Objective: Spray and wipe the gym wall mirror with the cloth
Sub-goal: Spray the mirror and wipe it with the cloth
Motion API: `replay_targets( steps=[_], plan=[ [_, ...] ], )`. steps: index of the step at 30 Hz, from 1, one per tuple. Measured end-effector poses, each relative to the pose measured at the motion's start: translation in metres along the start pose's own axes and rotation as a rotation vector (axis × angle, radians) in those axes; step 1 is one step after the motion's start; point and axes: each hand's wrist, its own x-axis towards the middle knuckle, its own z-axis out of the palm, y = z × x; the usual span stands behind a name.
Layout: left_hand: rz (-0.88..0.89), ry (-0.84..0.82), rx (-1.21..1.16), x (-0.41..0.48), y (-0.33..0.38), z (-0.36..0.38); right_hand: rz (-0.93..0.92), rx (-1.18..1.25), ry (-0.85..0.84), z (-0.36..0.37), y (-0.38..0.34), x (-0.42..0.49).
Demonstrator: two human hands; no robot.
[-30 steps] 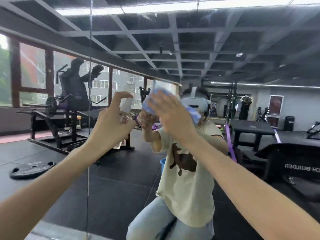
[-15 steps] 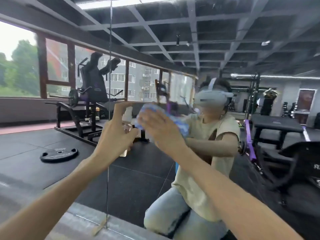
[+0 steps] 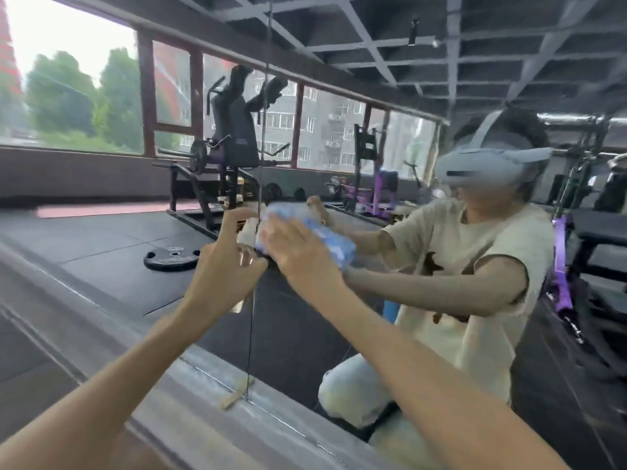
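Two hands are showing: one left hand (image 3: 222, 273) and one right hand (image 3: 298, 259), the left sitting at nine o'clock from the right. One blue cloth (image 3: 315, 232) is lying at one o'clock from the right hand. One spray bottle (image 3: 247, 232) is standing at one o'clock from the left hand. One mirror (image 3: 305, 334) is showing two panes meeting at one seam. In the glass, one weight plate (image 3: 172, 257) is lying at nine o'clock from the left hand, one black machine (image 3: 234, 137) is standing at twelve o'clock from it, and one reflected person (image 3: 475, 266) is wearing one headset (image 3: 488, 167).
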Motion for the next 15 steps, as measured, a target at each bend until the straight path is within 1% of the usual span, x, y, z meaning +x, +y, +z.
replay_targets(
  steps=[1, 2, 3, 4, 5, 6, 7, 8, 9, 10, 11, 12, 13, 14, 15],
  plan=[
    [-0.007, -0.003, 0.001, -0.002, -0.001, 0.000, -0.159, -0.013, -0.148, 0.003, -0.045, -0.040],
    [-0.011, -0.009, 0.008, -0.004, -0.002, -0.002, -0.273, 0.027, -0.321, 0.003, -0.077, -0.075],
    [-0.004, -0.012, 0.012, -0.006, -0.002, -0.004, -0.322, 0.090, -0.395, 0.005, -0.097, -0.097],
    [0.008, -0.011, 0.019, -0.008, -0.002, -0.006, -0.358, 0.150, -0.453, 0.002, -0.102, -0.099],
    [0.016, -0.003, 0.025, -0.009, -0.001, -0.008, -0.387, 0.182, -0.454, 0.000, -0.095, -0.086],
    [0.013, 0.007, 0.027, -0.009, 0.000, -0.009, -0.394, 0.176, -0.440, -0.003, -0.074, -0.063],
    [0.000, 0.014, 0.029, -0.010, -0.002, -0.010, -0.341, 0.115, -0.309, -0.004, -0.048, -0.034],
    [-0.010, 0.026, 0.027, -0.011, -0.003, -0.010, -0.196, 0.090, -0.191, -0.007, -0.011, 0.001],
    [-0.026, 0.037, 0.019, -0.013, -0.006, -0.008, -0.005, 0.132, -0.111, -0.017, 0.027, 0.029],
    [-0.043, 0.044, 0.010, -0.016, -0.011, -0.005, 0.142, 0.186, -0.021, -0.020, 0.057, 0.049],
    [-0.056, 0.051, 0.006, -0.021, -0.015, -0.001, 0.263, 0.161, 0.061, -0.018, 0.070, 0.054],
    [-0.066, 0.058, 0.010, -0.025, -0.019, 0.003, 0.315, 0.102, 0.129, -0.013, 0.067, 0.048],
    [-0.081, 0.054, 0.024, -0.030, -0.023, 0.006, 0.282, 0.094, 0.144, -0.007, 0.051, 0.032],
    [-0.096, 0.033, 0.041, -0.036, -0.028, 0.008, 0.181, 0.110, 0.105, -0.004, 0.020, 0.009],
    [-0.102, 0.004, 0.048, -0.041, -0.033, 0.010, 0.024, 0.084, 0.018, 0.002, -0.024, -0.024]
  ],
)
